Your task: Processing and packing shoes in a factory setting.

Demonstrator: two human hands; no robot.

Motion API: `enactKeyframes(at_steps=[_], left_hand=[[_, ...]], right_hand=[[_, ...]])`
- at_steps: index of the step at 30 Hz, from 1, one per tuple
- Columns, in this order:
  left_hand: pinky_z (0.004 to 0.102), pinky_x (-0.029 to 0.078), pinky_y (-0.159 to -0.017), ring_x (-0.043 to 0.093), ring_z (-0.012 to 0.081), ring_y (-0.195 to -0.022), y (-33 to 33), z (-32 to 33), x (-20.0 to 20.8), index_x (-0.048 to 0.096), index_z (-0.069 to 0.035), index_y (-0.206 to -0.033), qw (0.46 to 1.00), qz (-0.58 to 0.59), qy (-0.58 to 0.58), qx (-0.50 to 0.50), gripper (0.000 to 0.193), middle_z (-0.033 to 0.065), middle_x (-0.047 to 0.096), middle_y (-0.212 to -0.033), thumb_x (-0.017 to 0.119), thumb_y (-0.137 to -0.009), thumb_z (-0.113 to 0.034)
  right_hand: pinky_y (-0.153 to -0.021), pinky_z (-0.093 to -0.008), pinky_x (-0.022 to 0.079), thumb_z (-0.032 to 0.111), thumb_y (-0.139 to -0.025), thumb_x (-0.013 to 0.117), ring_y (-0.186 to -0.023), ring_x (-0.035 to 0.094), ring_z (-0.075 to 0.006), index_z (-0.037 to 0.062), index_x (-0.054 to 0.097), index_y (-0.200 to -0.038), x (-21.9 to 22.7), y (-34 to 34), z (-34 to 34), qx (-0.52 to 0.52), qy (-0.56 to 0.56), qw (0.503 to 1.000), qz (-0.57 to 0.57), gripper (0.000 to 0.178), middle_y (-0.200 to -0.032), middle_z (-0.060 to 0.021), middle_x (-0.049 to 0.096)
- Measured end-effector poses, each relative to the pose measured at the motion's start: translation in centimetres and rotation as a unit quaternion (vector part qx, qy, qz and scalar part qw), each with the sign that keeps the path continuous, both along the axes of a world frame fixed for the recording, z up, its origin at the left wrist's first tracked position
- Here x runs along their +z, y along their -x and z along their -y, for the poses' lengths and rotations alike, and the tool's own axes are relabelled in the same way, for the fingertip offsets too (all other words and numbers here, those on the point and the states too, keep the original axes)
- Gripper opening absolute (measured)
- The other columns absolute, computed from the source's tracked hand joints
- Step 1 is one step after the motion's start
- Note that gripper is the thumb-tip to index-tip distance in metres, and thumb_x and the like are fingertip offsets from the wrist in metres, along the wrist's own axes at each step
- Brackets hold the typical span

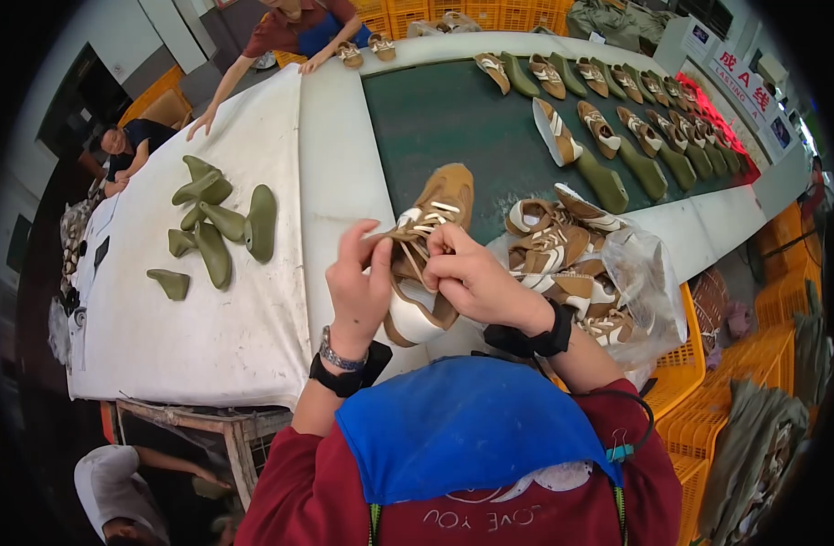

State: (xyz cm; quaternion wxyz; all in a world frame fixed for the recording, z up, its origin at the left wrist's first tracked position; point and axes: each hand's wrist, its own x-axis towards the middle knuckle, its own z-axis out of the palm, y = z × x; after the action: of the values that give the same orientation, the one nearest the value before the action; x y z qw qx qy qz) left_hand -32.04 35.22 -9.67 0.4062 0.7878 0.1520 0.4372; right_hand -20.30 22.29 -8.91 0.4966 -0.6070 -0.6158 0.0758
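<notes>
A tan and white sneaker upper (449, 189) is between my hands at the near edge of the green belt, toe pointing away and white heel toward me. The fingers of my left hand (358, 284) are closed on the left side of its opening. My right hand (470, 280) pinches at the laces near the top of the opening; the exact bit between its fingertips is hard to make out. Just right of it lies a heap of similar sneaker uppers (555, 247), partly in a clear plastic bag (652, 287).
Several green shoe lasts (215, 257) lie on the white-covered table (244, 341) at left. Rows of uppers and lasts (646, 173) line the green belt (453, 114). Yellow crates (699, 428) stand at right. A co-worker (298, 32) reaches over the far left; other people are further left.
</notes>
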Motion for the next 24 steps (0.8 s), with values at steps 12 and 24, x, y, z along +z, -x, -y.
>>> enactKeyframes(at_steps=[12, 24], left_hand=[[0.0340, 0.046, -0.067, 0.055, 0.0309, -0.076, -0.4, 0.9, 1.2, 0.058, -0.007, -0.105, 0.971, -0.154, -0.167, -0.076, 0.036, 0.0135, 0.053, -0.085, 0.050, -0.074, 0.008], [0.0289, 0.042, -0.066, 0.052, 0.0252, -0.074, 1.0, -1.1, 1.6, 0.054, 0.000, -0.077, 0.990, -0.027, -0.121, -0.074, 0.015, 0.0128, 0.051, -0.082, 0.044, -0.074, 0.011]], right_hand=[[-0.057, -0.0237, 0.045, -0.005, -0.074, 0.057, -0.068, 0.052, -0.0140, 0.0023, 0.053, -0.089, 0.4, 0.1, -0.1, -0.133, -0.131, 0.982, -0.030, 0.018, -0.101, -0.0103, 0.044], [-0.060, -0.0246, 0.044, -0.007, -0.069, 0.061, -0.071, 0.051, -0.0156, 0.0037, 0.045, -0.082, -0.3, -1.2, 0.0, -0.174, -0.160, 0.971, -0.027, 0.023, -0.100, -0.0125, 0.045]])
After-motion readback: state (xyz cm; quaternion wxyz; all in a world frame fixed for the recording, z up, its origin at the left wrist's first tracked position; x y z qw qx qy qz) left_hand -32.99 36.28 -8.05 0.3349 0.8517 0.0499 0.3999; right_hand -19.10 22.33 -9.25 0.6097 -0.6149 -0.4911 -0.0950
